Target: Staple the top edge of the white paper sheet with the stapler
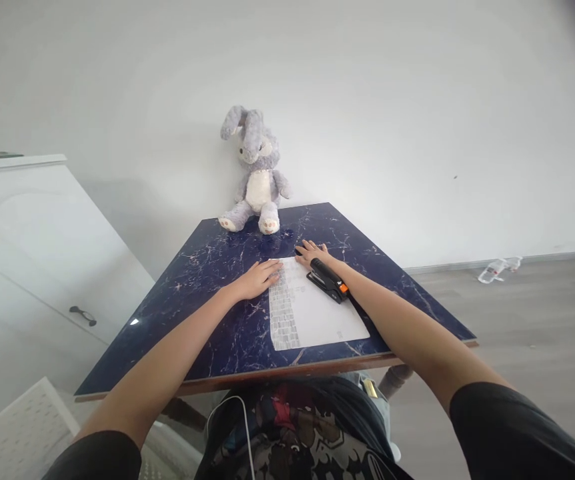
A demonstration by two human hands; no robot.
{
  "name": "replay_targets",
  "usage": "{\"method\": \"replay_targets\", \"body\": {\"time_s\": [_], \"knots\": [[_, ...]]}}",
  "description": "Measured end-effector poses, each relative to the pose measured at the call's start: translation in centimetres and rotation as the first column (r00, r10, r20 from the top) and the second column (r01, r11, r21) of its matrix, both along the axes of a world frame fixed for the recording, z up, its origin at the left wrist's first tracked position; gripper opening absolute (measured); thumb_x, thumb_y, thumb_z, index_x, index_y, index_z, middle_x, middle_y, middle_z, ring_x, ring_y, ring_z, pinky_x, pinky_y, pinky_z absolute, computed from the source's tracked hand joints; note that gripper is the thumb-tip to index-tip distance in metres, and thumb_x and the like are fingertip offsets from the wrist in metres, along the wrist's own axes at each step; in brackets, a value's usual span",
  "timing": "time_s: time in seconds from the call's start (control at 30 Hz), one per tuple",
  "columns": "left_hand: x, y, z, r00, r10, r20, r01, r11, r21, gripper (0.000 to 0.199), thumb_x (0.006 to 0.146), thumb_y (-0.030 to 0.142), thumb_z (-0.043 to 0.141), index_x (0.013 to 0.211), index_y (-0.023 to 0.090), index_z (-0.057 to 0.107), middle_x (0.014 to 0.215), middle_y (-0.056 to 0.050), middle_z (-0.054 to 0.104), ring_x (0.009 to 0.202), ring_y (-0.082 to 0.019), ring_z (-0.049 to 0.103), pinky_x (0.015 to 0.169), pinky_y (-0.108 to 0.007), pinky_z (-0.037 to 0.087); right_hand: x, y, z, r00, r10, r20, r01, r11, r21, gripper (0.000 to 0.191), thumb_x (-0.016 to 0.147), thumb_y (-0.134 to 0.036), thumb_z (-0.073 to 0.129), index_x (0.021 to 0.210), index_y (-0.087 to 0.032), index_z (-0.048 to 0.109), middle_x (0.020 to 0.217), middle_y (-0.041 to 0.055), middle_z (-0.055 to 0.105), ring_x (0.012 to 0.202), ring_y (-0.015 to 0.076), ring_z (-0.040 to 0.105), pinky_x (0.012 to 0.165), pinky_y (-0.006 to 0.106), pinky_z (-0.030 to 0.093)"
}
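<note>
A sheet of white paper [322,320] with grey printing down its left side lies flat on the blue marbled table [227,333]. My left hand [259,279] rests at the paper's upper left edge, fingers stretched out over it. Flat at the paper's upper right corner is my right hand [312,252], its fingers spread and nothing held. A black stapler [328,283] with an orange patch sits on the right part of the paper, just below my right hand and beside the wrist.
A grey plush rabbit [258,173] sits at the table's far end against the wall. To the left stands a white cabinet [32,260] with a dark handle; a white perforated chair [22,433] is at lower left. Clear plastic packaging [497,269] lies on the floor at right.
</note>
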State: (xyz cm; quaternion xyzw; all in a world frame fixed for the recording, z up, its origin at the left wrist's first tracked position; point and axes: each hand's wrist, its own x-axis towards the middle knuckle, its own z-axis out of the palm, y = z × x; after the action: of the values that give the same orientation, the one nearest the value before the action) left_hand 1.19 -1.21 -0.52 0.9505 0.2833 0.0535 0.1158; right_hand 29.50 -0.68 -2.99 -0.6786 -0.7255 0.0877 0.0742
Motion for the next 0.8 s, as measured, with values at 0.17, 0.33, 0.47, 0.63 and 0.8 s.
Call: {"method": "replay_targets", "body": {"time_s": [0.17, 0.33, 0.47, 0.63, 0.8], "knots": [[-1.4, 2.1, -0.4, 0.981, 0.185, -0.061, -0.182, 0.982, 0.044, 0.056, 0.110, 0.039, 0.028, 0.163, 0.026, 0.040, 0.174, -0.011, 0.030, 0.161, -0.031, 0.026, 0.127, -0.069, 0.017, -4.8, 0.6, 0.1, 0.999, -0.018, -0.045, 0.020, 0.999, 0.031, 0.065, 0.108, -0.054, 0.030, 0.165, -0.023, 0.035, 0.178, 0.0106, 0.018, 0.165, 0.0350, 0.012, 0.124, 0.077, 0.009], [-4.0, 4.7, -0.5, 0.926, 0.373, -0.055, -0.367, 0.925, 0.099, 0.052, 0.108, 0.035, 0.034, 0.158, 0.030, 0.049, 0.173, -0.014, 0.033, 0.161, -0.042, 0.021, 0.118, -0.082, 0.016, -11.1, 2.2, 1.1, 0.992, -0.042, -0.119, 0.040, 0.999, -0.013, 0.064, 0.109, -0.049, 0.028, 0.165, -0.020, 0.034, 0.178, 0.0139, 0.012, 0.165, 0.0342, 0.006, 0.122, 0.081, 0.003], [-8.4, 7.1, 0.2, 0.827, 0.562, -0.012, -0.562, 0.827, -0.001, 0.048, 0.104, 0.044, 0.046, 0.148, 0.032, 0.059, 0.169, -0.018, 0.038, 0.158, -0.048, 0.027, 0.113, -0.083, 0.024, -16.5, 3.6, 2.3, 0.978, 0.050, -0.202, -0.059, 0.998, -0.037, 0.060, 0.109, -0.040, 0.030, 0.163, -0.016, 0.033, 0.178, 0.0205, 0.007, 0.165, 0.0364, 0.005, 0.117, 0.086, -0.001], [-12.3, 8.7, 1.0, 0.836, 0.545, 0.068, -0.543, 0.839, -0.041, 0.044, 0.099, 0.044, 0.051, 0.135, 0.022, 0.066, 0.159, -0.023, 0.051, 0.152, -0.041, 0.042, 0.117, -0.068, 0.035, -21.8, 4.6, 3.4, 0.915, 0.326, -0.239, -0.330, 0.944, 0.023, 0.053, 0.107, -0.032, 0.039, 0.159, -0.028, 0.038, 0.176, 0.0132, 0.022, 0.159, 0.0337, 0.032, 0.122, 0.080, 0.002], [-12.4, 8.8, 1.1, 0.836, 0.527, 0.154, -0.527, 0.849, -0.043, 0.042, 0.095, 0.051, 0.056, 0.122, 0.022, 0.068, 0.144, -0.021, 0.064, 0.144, -0.036, 0.053, 0.114, -0.050, 0.044, -22.7, 4.9, 3.6, 0.864, 0.442, -0.242, -0.442, 0.895, 0.056, 0.053, 0.106, -0.031, 0.045, 0.158, -0.024, 0.039, 0.175, 0.0132, 0.026, 0.161, 0.0328, 0.028, 0.127, 0.071, 0.011]]}}
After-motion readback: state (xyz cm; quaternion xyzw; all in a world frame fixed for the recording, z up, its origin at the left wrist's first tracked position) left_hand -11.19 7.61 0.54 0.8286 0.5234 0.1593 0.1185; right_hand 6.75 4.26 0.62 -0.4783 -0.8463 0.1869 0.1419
